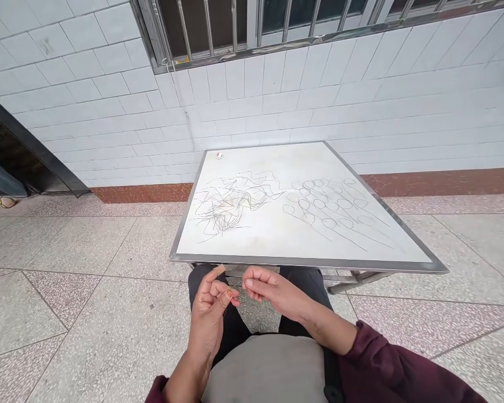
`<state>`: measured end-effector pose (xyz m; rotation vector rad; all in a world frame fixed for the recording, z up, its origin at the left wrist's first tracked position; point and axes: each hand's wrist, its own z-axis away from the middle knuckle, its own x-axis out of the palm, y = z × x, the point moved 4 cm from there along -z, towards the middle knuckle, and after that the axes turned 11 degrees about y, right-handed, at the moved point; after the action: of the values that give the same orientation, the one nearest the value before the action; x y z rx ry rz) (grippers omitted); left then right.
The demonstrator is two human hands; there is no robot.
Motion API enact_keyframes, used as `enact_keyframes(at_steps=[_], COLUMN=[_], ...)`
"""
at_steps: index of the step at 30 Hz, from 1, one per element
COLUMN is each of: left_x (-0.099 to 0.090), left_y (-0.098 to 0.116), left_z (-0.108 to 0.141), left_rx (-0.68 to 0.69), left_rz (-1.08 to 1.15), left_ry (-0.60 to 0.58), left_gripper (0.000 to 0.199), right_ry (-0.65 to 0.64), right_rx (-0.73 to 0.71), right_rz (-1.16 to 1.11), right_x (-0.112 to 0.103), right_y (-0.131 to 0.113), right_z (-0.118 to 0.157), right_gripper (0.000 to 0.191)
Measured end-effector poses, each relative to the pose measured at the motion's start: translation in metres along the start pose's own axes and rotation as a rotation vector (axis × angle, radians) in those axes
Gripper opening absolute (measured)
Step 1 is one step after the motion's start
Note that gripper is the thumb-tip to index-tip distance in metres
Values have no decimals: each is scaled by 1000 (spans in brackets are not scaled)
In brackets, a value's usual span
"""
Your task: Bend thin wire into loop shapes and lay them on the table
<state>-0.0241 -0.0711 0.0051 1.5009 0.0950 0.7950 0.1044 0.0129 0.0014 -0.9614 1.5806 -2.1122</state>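
My left hand (212, 305) is raised over my lap, just in front of the table's near edge. Its thumb and fingers are pinched together, with a tape-like wrap on the index fingertip; what they hold is too small to make out. Close beside it on the right, my right hand (273, 288) is also closed in a pinch, and any item in it is too fine to see. Beyond both hands, thin dark wires lie on the white table (256, 246): a tangled bunch (224, 212) at the left and several looped pieces (330, 204) at the right.
A small white and red object (219, 155) sits at the table's far left corner. Behind the table stands a white tiled wall (235, 112) with a barred window. At the far left are a dark doorway and a shoe-like item (6, 202) on the floor.
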Motion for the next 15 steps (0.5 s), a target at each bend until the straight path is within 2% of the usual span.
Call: enact_keyframes(at_steps=[3,7,10,15], left_x=[4,8,9,12], left_y=[0,-2,-3,-7], left_z=[-1,-1,-1,0], left_rx=[-8,-57,-65,-76], left_rz=[35,55,59,70], left_ry=[-30,-73,-73,-70], left_gripper=[41,37,36,39], right_ry=[-30,-42,-36,2], right_rx=[-31,18,66,37], right_rz=[-7,-134,-239,-367], right_x=[0,1,2,-2], right_y=[-3,-5,-3,-1], right_z=[0,1,2,1], right_gripper=[27,22,19,17])
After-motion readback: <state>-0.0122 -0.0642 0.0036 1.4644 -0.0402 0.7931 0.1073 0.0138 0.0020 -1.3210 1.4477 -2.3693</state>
